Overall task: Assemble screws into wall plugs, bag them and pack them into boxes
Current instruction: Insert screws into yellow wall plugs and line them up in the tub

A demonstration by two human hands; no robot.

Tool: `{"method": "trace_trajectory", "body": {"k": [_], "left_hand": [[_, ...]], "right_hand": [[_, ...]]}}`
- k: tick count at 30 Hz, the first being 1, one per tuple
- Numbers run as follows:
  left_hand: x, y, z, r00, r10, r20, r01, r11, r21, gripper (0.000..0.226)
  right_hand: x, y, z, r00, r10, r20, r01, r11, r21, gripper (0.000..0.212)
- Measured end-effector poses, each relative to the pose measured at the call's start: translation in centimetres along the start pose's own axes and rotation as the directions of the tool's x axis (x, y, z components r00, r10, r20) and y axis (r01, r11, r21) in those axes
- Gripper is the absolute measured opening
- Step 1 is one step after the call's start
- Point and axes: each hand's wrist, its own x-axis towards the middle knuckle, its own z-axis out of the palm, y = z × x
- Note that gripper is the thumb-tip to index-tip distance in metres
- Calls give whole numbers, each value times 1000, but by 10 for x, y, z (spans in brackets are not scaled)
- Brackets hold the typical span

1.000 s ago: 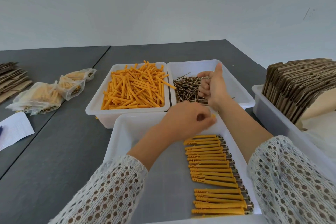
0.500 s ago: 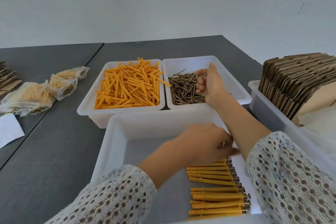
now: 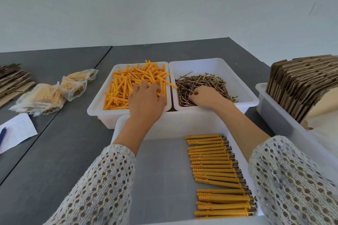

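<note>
My left hand (image 3: 146, 100) reaches into the white bin (image 3: 95, 109) of loose orange wall plugs (image 3: 126, 84), its fingers spread on the pile. My right hand (image 3: 206, 97) is down in the neighbouring white bin (image 3: 245, 86) of brass screws (image 3: 204, 80), fingers curled into the pile and pinching screws. Its fingertips are partly hidden. Nearer to me, a white tray (image 3: 182, 120) holds a neat row of several assembled plugs with screws (image 3: 212, 166) along its right side.
Several filled clear bags (image 3: 42, 97) lie on the grey table at the left, beside flat cardboard (image 3: 12, 80) and a sheet of paper (image 3: 16, 129). At the right, a white bin (image 3: 270, 107) holds a stack of folded cardboard boxes (image 3: 301, 82).
My left hand left the row of assembled plugs in the near tray and moved forward into the plug bin. My right hand dropped from above the screws into the pile.
</note>
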Motion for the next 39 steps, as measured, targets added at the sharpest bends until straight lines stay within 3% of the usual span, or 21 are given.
{"method": "trace_trajectory", "body": {"k": [3,5,9,14,18,21,29,35,39], "left_hand": [[4,-7,5,974,-117,192,103,991,82,36],[5,-6,5,976,-100,195,89,994,62,32],[3,-5,1,977,-85,197,84,996,10,25],[5,-7,7,986,-63,153,66,998,-17,30],[6,-7,7,984,-44,173,47,999,-19,35],[6,-6,7,986,-59,156,62,998,-16,39],[3,-3,6,995,-96,39,101,982,-160,28],[3,1,6,991,-55,-121,19,960,-279,20],[2,3,7,977,12,-211,-67,965,-255,15]], "right_hand": [[-1,-3,1,992,70,101,-57,991,-122,33],[-3,-5,-1,984,105,141,-81,983,-164,26],[-9,-10,-5,978,134,159,-100,974,-201,39],[-7,-6,-4,989,102,108,-77,974,-215,14],[-9,-6,-5,993,65,97,-47,982,-181,22],[-11,-5,-4,999,37,15,-35,992,-122,11],[-13,-3,-2,953,-32,-301,59,995,80,11],[-11,-5,-1,918,-56,-392,122,982,147,10],[-11,-6,-1,884,-67,-463,166,970,177,15]]}}
